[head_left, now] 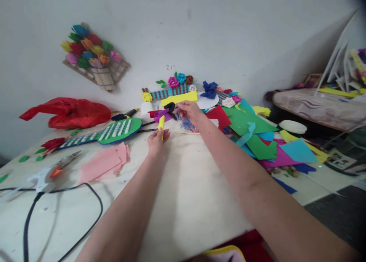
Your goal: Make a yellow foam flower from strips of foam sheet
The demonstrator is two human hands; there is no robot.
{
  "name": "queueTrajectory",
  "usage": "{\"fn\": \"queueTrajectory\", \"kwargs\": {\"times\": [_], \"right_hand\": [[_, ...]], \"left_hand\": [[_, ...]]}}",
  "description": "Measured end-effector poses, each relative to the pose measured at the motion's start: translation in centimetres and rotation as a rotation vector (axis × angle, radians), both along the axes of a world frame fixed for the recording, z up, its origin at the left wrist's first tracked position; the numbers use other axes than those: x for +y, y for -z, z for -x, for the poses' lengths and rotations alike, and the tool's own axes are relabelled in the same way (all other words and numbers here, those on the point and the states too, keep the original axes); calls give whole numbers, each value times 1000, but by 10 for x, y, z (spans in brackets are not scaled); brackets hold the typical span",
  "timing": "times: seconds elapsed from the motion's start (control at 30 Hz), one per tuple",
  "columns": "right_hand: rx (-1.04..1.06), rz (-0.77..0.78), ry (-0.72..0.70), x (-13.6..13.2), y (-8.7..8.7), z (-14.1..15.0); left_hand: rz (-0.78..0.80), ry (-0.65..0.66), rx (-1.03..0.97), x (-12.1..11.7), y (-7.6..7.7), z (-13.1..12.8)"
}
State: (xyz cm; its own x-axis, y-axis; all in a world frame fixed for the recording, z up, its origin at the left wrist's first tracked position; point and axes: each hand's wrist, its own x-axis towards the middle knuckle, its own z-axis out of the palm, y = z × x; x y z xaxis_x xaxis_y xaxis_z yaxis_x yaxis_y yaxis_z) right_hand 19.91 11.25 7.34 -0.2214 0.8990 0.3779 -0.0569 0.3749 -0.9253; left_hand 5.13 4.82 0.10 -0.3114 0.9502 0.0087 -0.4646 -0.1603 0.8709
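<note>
My left hand (156,141) is closed around a narrow yellow paper piece (161,123), folded or rolled, which stands up above the fingers. Reaching further over the table, my right hand (188,110) pinches bluish-purple yarn (185,123), a tangle of strands that hangs below the fingertips. A black object (169,108), partly hidden and of unclear kind, lies just left of that hand. Between the two hands and a little behind them are purple paper pieces (163,115). A long yellow paper strip (178,98) lies behind my right hand.
To the left are a green guitar-shaped craft (120,131), pink paper sheets (104,163), pliers (71,157), a white glue gun (42,180) with its black cord and a red plastic bag (77,112). Coloured paper sheets (243,119) spread over the right side. Paper flowers (181,78) stand against the wall.
</note>
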Motion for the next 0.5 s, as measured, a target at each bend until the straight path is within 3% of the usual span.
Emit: {"fn": "queueTrajectory", "kwargs": {"times": [0.13, 0.27, 0.33, 0.4, 0.5], "right_hand": [[-221, 10, 60, -8, 10, 6], [-700, -110, 460, -13, 9, 9], [-823, -176, 613, -16, 8, 10], [-763, -178, 569, -18, 8, 10], [-480, -77, 303, -22, 10, 12]], "left_hand": [[0, 45, -36, 0, -4, 1], [-15, 88, -56, 1, -5, 0], [-28, 103, -59, 1, -5, 0], [-29, 104, -54, 1, -6, 1], [-12, 106, -47, 0, -8, 3]]}}
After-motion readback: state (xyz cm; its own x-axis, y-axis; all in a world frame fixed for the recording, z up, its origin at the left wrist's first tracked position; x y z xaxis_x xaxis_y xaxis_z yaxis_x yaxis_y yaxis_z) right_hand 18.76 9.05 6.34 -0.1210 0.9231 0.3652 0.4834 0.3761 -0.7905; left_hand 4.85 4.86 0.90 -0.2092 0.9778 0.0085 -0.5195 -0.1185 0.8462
